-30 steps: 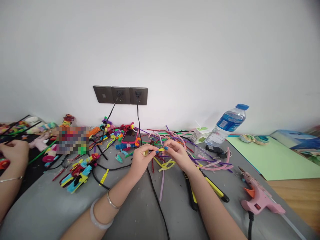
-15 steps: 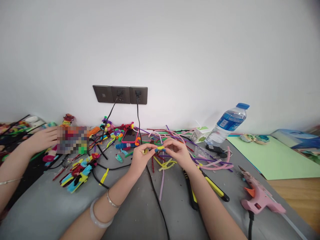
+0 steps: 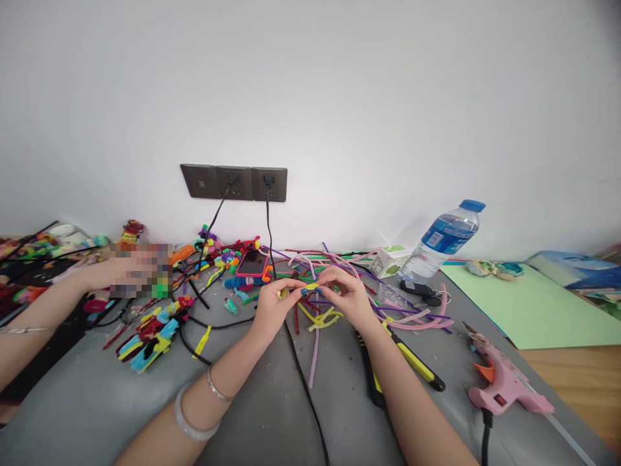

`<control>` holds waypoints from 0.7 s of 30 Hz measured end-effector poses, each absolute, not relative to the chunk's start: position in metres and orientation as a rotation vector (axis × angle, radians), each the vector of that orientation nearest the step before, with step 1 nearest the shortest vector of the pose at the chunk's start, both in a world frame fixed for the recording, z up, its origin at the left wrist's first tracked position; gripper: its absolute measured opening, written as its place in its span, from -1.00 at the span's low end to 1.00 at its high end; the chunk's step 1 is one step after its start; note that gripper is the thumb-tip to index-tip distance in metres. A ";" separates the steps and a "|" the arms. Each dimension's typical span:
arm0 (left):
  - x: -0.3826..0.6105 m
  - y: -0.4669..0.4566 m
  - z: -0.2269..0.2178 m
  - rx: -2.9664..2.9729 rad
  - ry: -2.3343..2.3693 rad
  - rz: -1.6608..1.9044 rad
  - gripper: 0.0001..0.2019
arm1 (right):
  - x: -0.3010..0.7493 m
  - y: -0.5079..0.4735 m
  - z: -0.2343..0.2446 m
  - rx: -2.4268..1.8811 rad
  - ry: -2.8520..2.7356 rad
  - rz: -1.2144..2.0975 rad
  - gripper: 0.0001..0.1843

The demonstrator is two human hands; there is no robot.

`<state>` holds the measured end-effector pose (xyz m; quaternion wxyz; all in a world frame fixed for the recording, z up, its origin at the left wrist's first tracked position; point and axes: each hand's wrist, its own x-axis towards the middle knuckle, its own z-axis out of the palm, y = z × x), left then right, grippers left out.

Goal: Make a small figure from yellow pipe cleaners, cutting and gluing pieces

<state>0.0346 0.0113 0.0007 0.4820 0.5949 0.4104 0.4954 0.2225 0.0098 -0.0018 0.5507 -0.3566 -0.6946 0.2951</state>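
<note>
My left hand point(image 3: 272, 307) and my right hand point(image 3: 345, 296) meet over the middle of the grey table point(image 3: 272, 414). Both pinch a short yellow pipe cleaner piece point(image 3: 311, 287) between their fingertips, and the blue painted nails touch it. Just below the hands lies a heap of loose pipe cleaners point(image 3: 334, 310) in yellow, pink, purple and red. A black cable point(image 3: 303, 382) runs under my left hand toward me.
Yellow-handled pliers point(image 3: 412, 362) lie by my right forearm and a pink glue gun point(image 3: 504, 385) further right. A water bottle point(image 3: 444, 239), small carton point(image 3: 388, 260), pink phone point(image 3: 252, 264) and green paper point(image 3: 533, 304) stand behind. Another person's hand point(image 3: 111, 275) reaches among colourful crafts at left.
My two hands have stayed together on the yellow piece, shifting only slightly. The other person's hand at the left has reached further right, toward the pile of crafts.
</note>
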 end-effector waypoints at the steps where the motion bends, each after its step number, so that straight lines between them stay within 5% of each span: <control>1: 0.034 0.011 0.000 1.457 1.002 1.206 -0.87 | 0.223 0.010 -0.002 -0.839 -1.651 0.688 -0.94; 21: 0.035 0.008 0.003 1.544 0.983 1.248 -0.91 | 0.223 0.008 0.000 -0.853 -1.759 0.535 -0.92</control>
